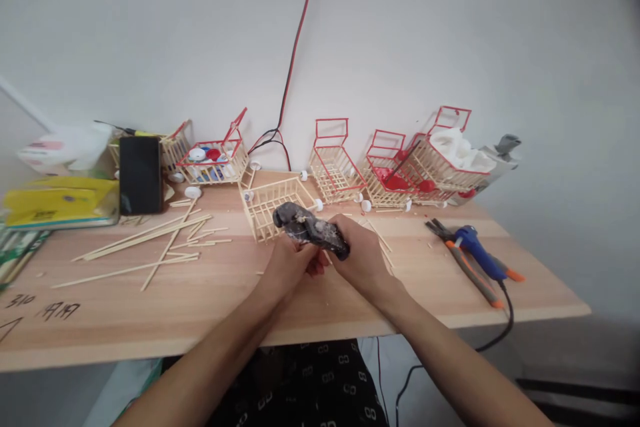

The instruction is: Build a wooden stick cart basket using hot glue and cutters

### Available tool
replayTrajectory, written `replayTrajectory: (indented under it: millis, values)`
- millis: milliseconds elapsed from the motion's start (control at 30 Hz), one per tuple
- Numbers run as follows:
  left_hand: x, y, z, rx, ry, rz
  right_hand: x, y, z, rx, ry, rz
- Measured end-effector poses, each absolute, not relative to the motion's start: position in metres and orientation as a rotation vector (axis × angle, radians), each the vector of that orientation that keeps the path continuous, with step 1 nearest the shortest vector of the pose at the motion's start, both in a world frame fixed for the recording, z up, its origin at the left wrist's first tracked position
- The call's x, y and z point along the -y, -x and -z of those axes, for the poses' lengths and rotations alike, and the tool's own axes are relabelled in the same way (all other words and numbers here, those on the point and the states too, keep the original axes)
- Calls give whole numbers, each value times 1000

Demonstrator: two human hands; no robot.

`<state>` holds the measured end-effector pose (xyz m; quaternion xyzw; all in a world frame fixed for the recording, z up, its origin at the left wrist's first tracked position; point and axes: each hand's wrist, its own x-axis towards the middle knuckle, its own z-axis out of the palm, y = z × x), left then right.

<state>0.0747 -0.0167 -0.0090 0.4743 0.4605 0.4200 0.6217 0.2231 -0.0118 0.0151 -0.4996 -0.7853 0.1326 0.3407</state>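
Observation:
Above the front middle of the wooden table (240,320), my right hand (363,257) is closed round a dark, lumpy object (310,227) with pale marks on its surface. Its kind is not clear. My left hand (287,267) is just below and to the left, fingers closed under the object. What those fingers hold, if anything, is hidden. Just beyond my hands, a small wooden-stick basket (270,203) with white wheels lies tipped, partly covered by the dark object.
Several miniature shopping carts (337,170) with red handles line the wall. Loose wooden sticks (150,240) lie on the left, near a black phone (141,173) and a yellow packet (63,200). Orange-handled pliers (473,270) and a blue corded tool (477,250) are at right.

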Motion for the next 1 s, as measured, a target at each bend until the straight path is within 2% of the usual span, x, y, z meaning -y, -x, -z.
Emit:
replayTrajectory:
  millis: [200, 333, 600, 800, 1000]
  values:
    - [19, -78, 17, -927, -891, -1004, 4, -228, -3, 1920, 1315, -442]
    - [17, -82, 26, -1002, -1016, -903, 3, -231, 2, 1959, 1268, -372]
    - [15, -87, 26, -1109, -1197, -947, 4, -231, 11, 1944, 1085, -317]
    - [20, -86, 18, -1198, -1354, -1066, 4, -231, 20, 1784, 1175, -501]
    - [24, -86, 14, -1104, -1381, -1111, -1, -230, 21, 1435, 1106, -889]
